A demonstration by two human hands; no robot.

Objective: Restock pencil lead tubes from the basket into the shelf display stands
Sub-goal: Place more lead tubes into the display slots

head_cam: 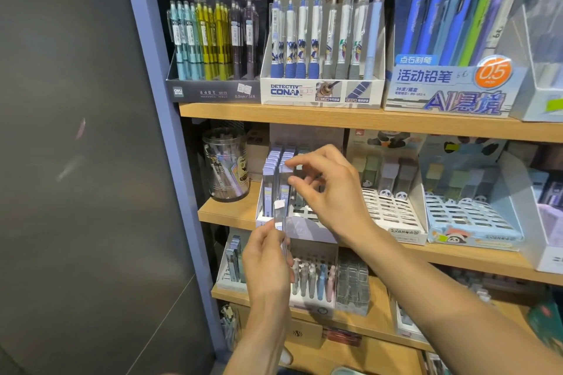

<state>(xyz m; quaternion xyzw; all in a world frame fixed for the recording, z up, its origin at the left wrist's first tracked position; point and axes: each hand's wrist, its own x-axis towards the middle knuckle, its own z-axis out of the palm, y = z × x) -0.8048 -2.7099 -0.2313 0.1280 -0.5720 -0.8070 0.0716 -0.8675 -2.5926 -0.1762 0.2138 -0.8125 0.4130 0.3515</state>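
A white display stand (268, 224) on the middle shelf holds rows of lavender-capped lead tubes (275, 167) on its left side, with bare slots in front. My left hand (268, 262) grips a few clear lead tubes (279, 216) upright, just in front of the stand's front edge. My right hand (329, 189) hovers over the stand, thumb and forefinger pinching the top of a clear tube (294, 170) beside the filled rows. No basket is in view.
To the right stand two panda-themed lead stands (393, 216) (469, 219) with several open slots. A clear jar of pencils (227, 164) sits left of the stand. Pencil displays (323, 39) fill the upper shelf; more stock lies on the shelf below. A blue shelf post (170, 137) borders the left.
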